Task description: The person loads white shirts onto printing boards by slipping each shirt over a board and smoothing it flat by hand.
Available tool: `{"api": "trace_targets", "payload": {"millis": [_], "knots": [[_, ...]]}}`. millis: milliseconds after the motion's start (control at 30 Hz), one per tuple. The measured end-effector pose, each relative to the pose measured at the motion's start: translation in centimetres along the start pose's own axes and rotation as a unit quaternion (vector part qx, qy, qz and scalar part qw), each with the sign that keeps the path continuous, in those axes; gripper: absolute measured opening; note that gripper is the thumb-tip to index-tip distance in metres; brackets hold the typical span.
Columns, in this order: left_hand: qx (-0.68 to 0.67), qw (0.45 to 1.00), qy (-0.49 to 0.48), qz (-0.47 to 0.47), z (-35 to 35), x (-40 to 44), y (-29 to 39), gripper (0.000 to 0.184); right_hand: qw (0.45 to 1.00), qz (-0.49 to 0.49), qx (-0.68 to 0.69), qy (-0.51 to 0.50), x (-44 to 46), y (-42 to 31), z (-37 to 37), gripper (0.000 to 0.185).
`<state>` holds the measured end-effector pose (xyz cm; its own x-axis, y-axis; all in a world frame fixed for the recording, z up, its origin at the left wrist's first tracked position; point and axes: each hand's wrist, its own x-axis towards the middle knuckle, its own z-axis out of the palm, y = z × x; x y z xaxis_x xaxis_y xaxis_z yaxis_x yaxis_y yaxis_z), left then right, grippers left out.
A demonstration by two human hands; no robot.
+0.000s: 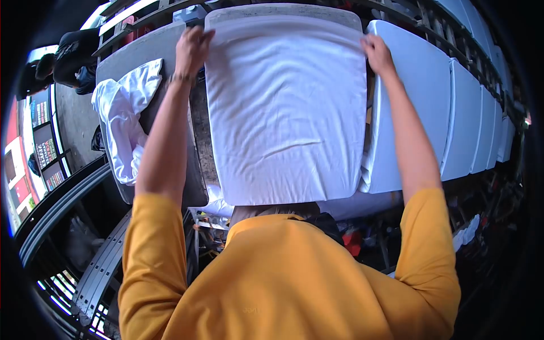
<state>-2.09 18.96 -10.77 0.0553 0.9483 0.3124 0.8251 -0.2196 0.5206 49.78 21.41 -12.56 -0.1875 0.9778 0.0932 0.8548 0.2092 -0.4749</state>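
Observation:
A white cloth (pixel 286 113) lies over a grey board with rounded corners (pixel 283 9) in front of me. Wrinkles run across its middle, and the board's far end shows bare beyond the cloth. At the cloth's far left corner, my left hand (pixel 194 48) is closed with its fingers pinching the edge. My right hand (pixel 377 52) is closed on the far right corner, fingertips at the board's side. The fabric spans between both hands. A second white cloth, a crumpled garment (pixel 122 113), rests on the neighbouring dark board (pixel 170 164) to the left.
Several boards covered in smooth white cloth (pixel 416 113) stand in a row at the right. A metal frame (pixel 102 266) is at lower left. Two people in dark clothes (pixel 76 54) are at the far left. Cluttered items lie beneath the boards.

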Motion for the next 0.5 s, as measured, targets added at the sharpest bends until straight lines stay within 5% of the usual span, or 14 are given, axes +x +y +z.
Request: {"api": "trace_targets", "payload": {"millis": [67,133,167,200,300,367,500], "knots": [[0.049,0.996,-0.034,0.071,-3.4,-6.5,2.3,0.038,0.988,-0.144,-0.03,0.037,-7.5,-2.8,-1.8,0.026],[-0.002,0.984,-0.111,0.139,-7.5,-14.1,4.6,0.033,0.984,-0.152,-0.085,-0.045,-15.7,-6.0,-5.2,0.021],[-0.091,0.982,-0.15,0.074,-9.2,-17.1,6.6,0.035,0.986,-0.131,-0.054,-0.084,-19.2,-7.4,-6.7,0.021],[-0.097,0.951,-0.293,-0.026,-10.7,-18.5,7.7,0.032,0.986,-0.112,-0.023,-0.122,-20.7,-8.0,-7.5,0.021],[-0.054,0.976,-0.174,-0.119,-9.3,-17.1,9.5,0.021,0.983,0.122,0.137,0.01,-20.6,-8.7,-6.3,0.024],[-0.036,0.99,-0.092,-0.104,-7.0,-13.8,11.0,0.017,0.994,0.036,0.094,0.051,-15.9,-11.2,-4.9,0.033],[-0.029,0.997,-0.056,0.032,-3.8,-12.6,7.5,0.016,0.994,-0.104,-0.029,0.012,-12.8,-9.8,-2.6,0.013]]}}
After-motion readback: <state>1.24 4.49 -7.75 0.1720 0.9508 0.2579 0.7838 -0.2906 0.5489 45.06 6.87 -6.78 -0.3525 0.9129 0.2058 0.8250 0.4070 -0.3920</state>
